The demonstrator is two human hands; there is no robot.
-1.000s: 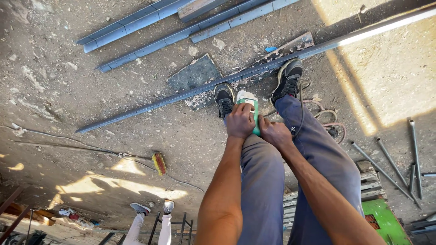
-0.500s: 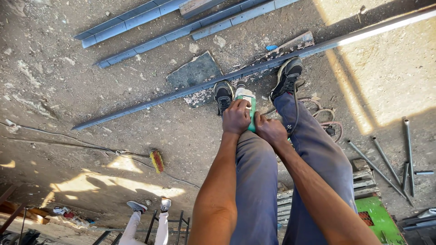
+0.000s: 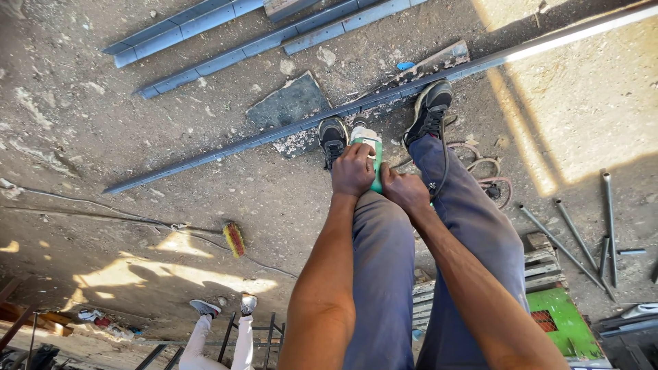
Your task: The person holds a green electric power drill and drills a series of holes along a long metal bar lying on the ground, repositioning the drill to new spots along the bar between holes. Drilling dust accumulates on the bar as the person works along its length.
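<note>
Down between my two shoes, both hands are on the green and white angle grinder [image 3: 369, 154], its nose sitting right at the long grey steel bar [image 3: 288, 130] that runs slantwise across the dirt floor [image 3: 137, 178]. My left hand [image 3: 352, 170] is wrapped tight over the top of the body; my right hand [image 3: 404, 192] is closed round the rear grip just behind it, near my knee. The left shoe [image 3: 333, 140] stands touching the bar, the right shoe [image 3: 429, 113] planted on it. That's my worry: toes this close to the working end, and a kick off the bar would, I reckon, throw the tool toward a foot or a trouser leg. The cable [image 3: 445, 164] trails over my right thigh toward loops of hose [image 3: 488, 179] by the foot, so a snag could jerk the grip. Room is tight between the legs; open ground lies left, past the brush [image 3: 234, 238]. Another person's legs [image 3: 223, 336] stand well apart, behind.
</note>
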